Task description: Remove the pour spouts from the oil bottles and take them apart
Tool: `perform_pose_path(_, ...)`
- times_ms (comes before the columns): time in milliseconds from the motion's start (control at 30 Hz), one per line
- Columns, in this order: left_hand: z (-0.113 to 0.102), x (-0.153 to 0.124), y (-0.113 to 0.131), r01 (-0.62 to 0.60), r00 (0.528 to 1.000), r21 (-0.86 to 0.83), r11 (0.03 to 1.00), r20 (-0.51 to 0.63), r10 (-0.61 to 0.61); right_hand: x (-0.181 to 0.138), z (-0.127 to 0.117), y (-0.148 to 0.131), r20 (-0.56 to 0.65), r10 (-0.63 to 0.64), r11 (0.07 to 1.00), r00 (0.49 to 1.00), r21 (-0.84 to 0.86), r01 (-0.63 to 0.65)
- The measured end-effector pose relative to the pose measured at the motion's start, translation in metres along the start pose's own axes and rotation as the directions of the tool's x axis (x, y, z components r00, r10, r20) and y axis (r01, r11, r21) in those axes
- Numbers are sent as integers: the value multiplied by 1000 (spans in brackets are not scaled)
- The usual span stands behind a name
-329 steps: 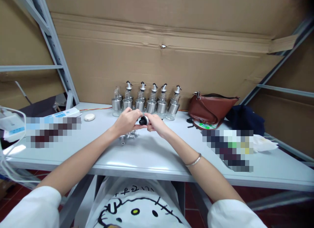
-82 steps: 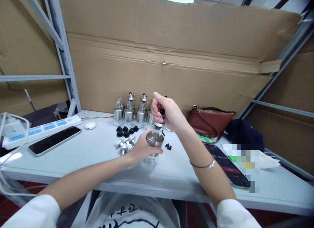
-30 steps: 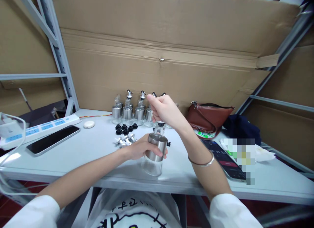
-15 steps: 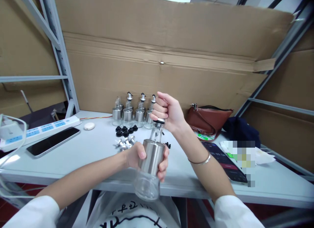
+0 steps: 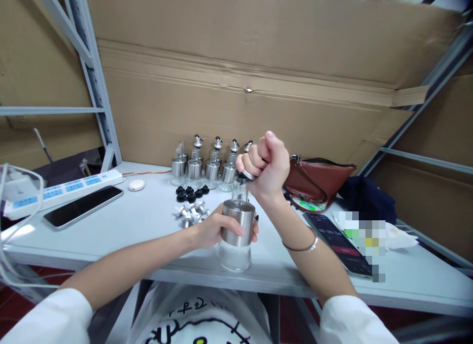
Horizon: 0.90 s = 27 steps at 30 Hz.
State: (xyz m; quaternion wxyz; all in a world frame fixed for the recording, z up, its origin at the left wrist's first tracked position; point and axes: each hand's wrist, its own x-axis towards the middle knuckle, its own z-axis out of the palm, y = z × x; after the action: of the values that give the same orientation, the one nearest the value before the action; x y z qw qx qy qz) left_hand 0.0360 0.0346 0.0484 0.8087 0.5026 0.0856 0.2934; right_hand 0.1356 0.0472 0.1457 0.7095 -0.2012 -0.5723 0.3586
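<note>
My left hand (image 5: 218, 228) is wrapped round a glass oil bottle (image 5: 238, 224) with a brushed metal sleeve, nearly upright over the table's front edge. At its neck, my right hand (image 5: 266, 166) is closed in a fist round a pour spout (image 5: 248, 175); only the spout's metal and black lower rim shows. Left of the bottle lie several loose silver spout pieces (image 5: 192, 215). Black stoppers (image 5: 191, 193) sit in a cluster just behind them. Farther back stand several similar bottles (image 5: 194, 170), the rear ones fitted with spouts (image 5: 218, 143).
On the left are a power strip (image 5: 62, 192), a phone (image 5: 84, 207) and a white round object (image 5: 136, 185). A brown bag (image 5: 321, 179), dark cloth (image 5: 365, 198) and a second phone (image 5: 338, 243) lie to the right. A cardboard wall (image 5: 236, 107) closes off the back.
The bottle has moved forward and up, from tilted to more upright, in my left hand. My right fist has shifted right and turned at the bottle's neck.
</note>
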Motion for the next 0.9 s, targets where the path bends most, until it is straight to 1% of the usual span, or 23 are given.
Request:
perform_pose_path(67, 4, -1, 2, -38, 997, 74, 996, -62, 43, -6, 0, -1, 15, -116, 983, 993, -139, 117)
perform_pose_path(100, 6, -1, 3, -42, 994, 89, 995, -97, 51, -8, -1, 0, 55, -167, 958, 984, -228, 175)
perform_pose_path(133, 8, -1, 4, -37, 990, 91, 995, -136, 49, -9, -2, 1, 119, -207, 916, 971, -326, 235)
perform_pose_path(200, 11, 0, 6, -17, 976, 93, 996, -215, 37, -8, -4, 3, 277, -232, 787, 932, -510, 348)
perform_pose_path(233, 12, 0, 7, -14, 967, 109, 994, -251, 42, -5, -5, 3, 334, -222, 720, 916, -577, 385)
perform_pose_path(267, 12, 0, 8, -20, 958, 139, 990, -280, 59, -3, -7, 3, 362, -211, 670, 908, -623, 404)
perform_pose_path(300, 11, 1, 9, -34, 951, 180, 983, -297, 87, 1, -9, 1, 361, -205, 643, 910, -651, 403)
perform_pose_path(367, 9, 2, 10, -72, 938, 261, 963, -311, 155, 9, -15, -5, 344, -158, 645, 926, -674, 360)
perform_pose_path(400, 7, 2, 11, -85, 931, 282, 956, -319, 177, 13, -19, -9, 363, -95, 659, 927, -675, 332)
perform_pose_path(433, 5, 3, 11, -90, 925, 290, 953, -330, 188, 16, -23, -12, 410, 0, 669, 912, -678, 304)
perform_pose_path(467, 3, 4, 11, -89, 920, 294, 952, -342, 192, 20, -28, -14, 469, 114, 673, 876, -685, 279)
perform_pose_path(533, -2, 6, 10, -75, 918, 309, 948, -349, 186, 25, -36, -16, 576, 326, 668, 750, -701, 249)
perform_pose_path(567, -4, 6, 10, -71, 922, 324, 943, -341, 186, 27, -39, -16, 611, 396, 664, 686, -706, 246)
perform_pose_path(600, -6, 7, 9, -77, 925, 336, 939, -327, 193, 29, -41, -16, 633, 438, 659, 639, -709, 251)
perform_pose_path(633, -8, 8, 8, -92, 926, 341, 935, -316, 207, 31, -43, -16, 643, 458, 653, 614, -711, 259)
perform_pose_path(667, -10, 9, 7, -119, 922, 335, 935, -312, 229, 32, -45, -16, 645, 459, 647, 611, -714, 267)
perform_pose_path(700, -11, 10, 6, -154, 915, 321, 934, -312, 257, 34, -47, -17, 636, 446, 640, 630, -719, 273)
perform_pose_path(733, -12, 11, 5, -187, 907, 309, 933, -312, 285, 37, -50, -19, 615, 421, 630, 667, -727, 273)
perform_pose_path(800, -12, 12, 4, -236, 888, 330, 914, -308, 341, 42, -60, -24, 540, 349, 607, 766, -753, 254)
perform_pose_path(867, -12, 13, 4, -276, 858, 417, 866, -298, 418, 48, -74, -28, 436, 292, 579, 851, -789, 206)
perform_pose_path(900, -13, 14, 4, -296, 835, 468, 833, -296, 463, 50, -81, -30, 386, 281, 562, 879, -808, 175)
